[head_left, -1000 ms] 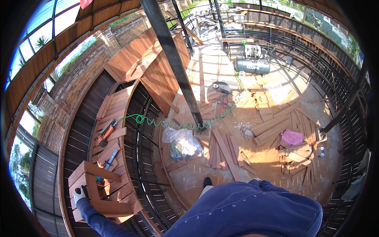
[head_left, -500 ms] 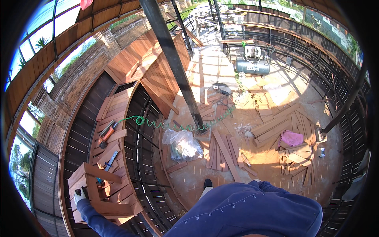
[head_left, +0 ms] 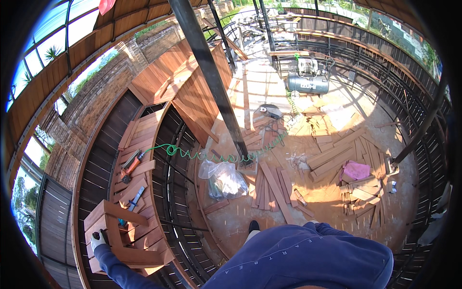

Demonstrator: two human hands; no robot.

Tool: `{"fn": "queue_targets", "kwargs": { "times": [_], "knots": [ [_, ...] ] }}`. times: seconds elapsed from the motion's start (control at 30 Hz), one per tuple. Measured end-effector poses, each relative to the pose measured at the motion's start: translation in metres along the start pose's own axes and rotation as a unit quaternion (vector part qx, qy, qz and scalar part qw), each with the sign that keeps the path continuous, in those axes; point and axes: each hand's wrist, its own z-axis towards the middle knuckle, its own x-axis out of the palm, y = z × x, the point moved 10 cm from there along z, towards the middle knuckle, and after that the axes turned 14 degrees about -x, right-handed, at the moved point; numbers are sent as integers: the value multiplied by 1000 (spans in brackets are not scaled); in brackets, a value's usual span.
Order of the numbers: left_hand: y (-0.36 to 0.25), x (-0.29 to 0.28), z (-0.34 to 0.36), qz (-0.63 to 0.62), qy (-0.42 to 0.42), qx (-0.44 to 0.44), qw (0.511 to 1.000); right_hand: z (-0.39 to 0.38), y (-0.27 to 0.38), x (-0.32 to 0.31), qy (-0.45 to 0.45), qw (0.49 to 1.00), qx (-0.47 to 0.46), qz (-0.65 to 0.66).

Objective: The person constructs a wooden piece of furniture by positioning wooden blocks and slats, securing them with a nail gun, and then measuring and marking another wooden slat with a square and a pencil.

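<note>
My left hand (head_left: 97,239), in a pale glove, is at the outer side of a small stool-like frame of reddish wood (head_left: 99,222) at the lower left. Its fingers look curled around something small and dark, too small to make out. The wooden frame stands on a curved slatted bench (head_left: 140,169). Beside the frame, a blue hand tool with a long metal blade (head_left: 136,196) lies on loose boards. Farther along the bench rests an orange and grey air tool (head_left: 129,172), joined to a coiled green hose (head_left: 192,152). My right hand is out of view.
A black steel post (head_left: 209,72) rises in front of me. On the floor are a clear plastic bag (head_left: 225,182), stacked wooden strips (head_left: 270,188), a pink cloth (head_left: 356,170) and an air compressor (head_left: 308,83). Dark slatted railing (head_left: 423,159) curves along the right.
</note>
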Motion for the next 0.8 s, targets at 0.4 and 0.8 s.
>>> {"fn": "queue_targets", "kwargs": {
  "times": [0.4,0.8],
  "knots": [
    [-9,-6,-9,26,15,2,1000,1,-6,5,1,1000,1,-3],
    [0,-6,-3,-5,-19,-3,1000,3,-8,7,-2,1000,0,-5]
  ]
}}
